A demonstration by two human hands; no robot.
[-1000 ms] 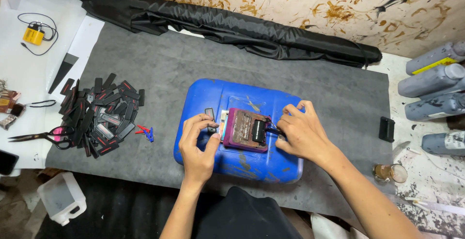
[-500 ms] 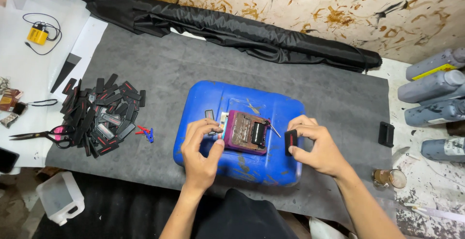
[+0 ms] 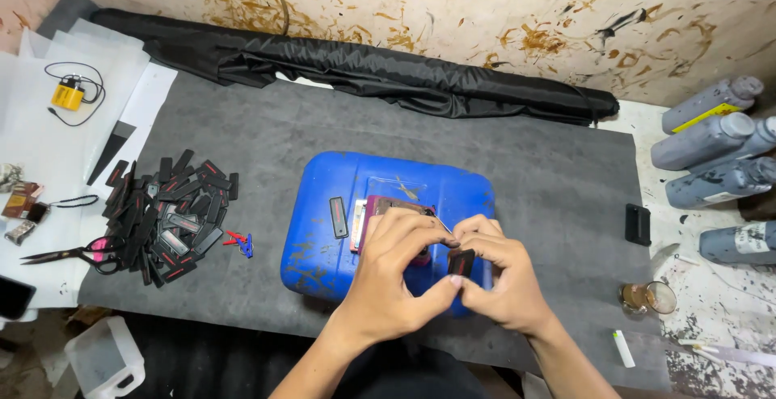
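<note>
Cartridge work sat on the blue jerrycan (image 3: 323, 245), which lay flat on the grey mat (image 3: 525, 164) covering the worktop, and that rounded plastic top looked to me a poor base: a hard press could have rocked it and sent things sliding. On it rested the maroon cartridge (image 3: 373, 205), mostly hidden under the left hand (image 3: 396, 278), with a loose black strip (image 3: 339, 217) just beside it that a nudge might have knocked off the edge. The right hand (image 3: 501, 282) met the left over the can's near side, and the fingers of both were pinched together on a small black piece (image 3: 461, 263); being so small and held only by fingertips, it could have slipped or snapped if squeezed askew. A pile of similar black pieces (image 3: 166, 221) lay well apart to the left, beside scissors (image 3: 73, 252), where a dropped one might have got lost among them.
</note>
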